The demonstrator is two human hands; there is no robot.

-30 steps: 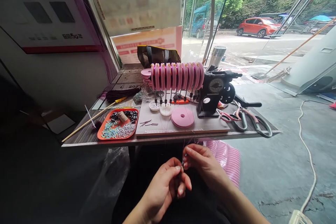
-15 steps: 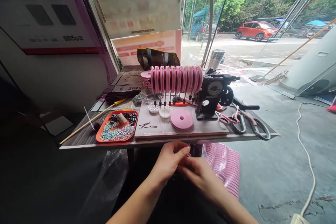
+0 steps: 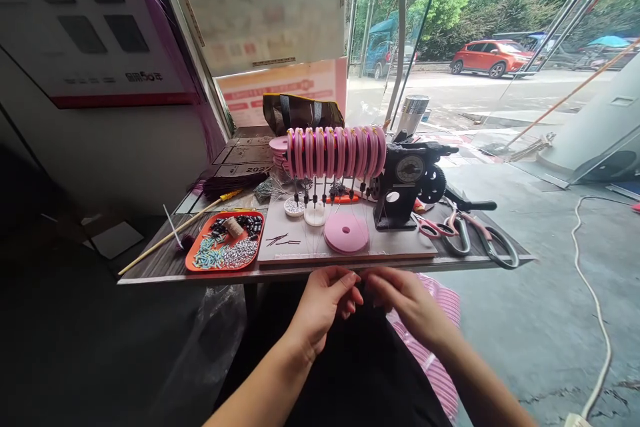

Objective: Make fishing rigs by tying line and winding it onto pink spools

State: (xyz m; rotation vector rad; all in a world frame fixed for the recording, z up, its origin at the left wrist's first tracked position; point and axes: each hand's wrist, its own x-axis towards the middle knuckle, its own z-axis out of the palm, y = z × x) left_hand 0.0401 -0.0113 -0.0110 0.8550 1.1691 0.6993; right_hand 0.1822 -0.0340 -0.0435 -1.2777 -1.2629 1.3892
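Observation:
My left hand is closed in a pinch just in front of the table edge, thumb against forefinger. Close beside it on the right, my right hand is also pinched, fingertips pointing at the left ones. Whatever lies between the fingertips is too small to make out. Beyond the hands, a flat pink foam disc with a centre hole lies on a pale board. Above it, a row of pink spools sits on a black hand-cranked winder. Thin lines with small black swivels hang from the spools.
An orange tray of small beads and a cork-like spool stands left on the table. Scissors and larger shears lie at the right. Bagged pink discs are below the table. A thin stick crosses the left corner.
My right hand has moved up and slightly right, from under the left fingers to beside them. My left hand stays nearly in place. The view has shifted slightly.

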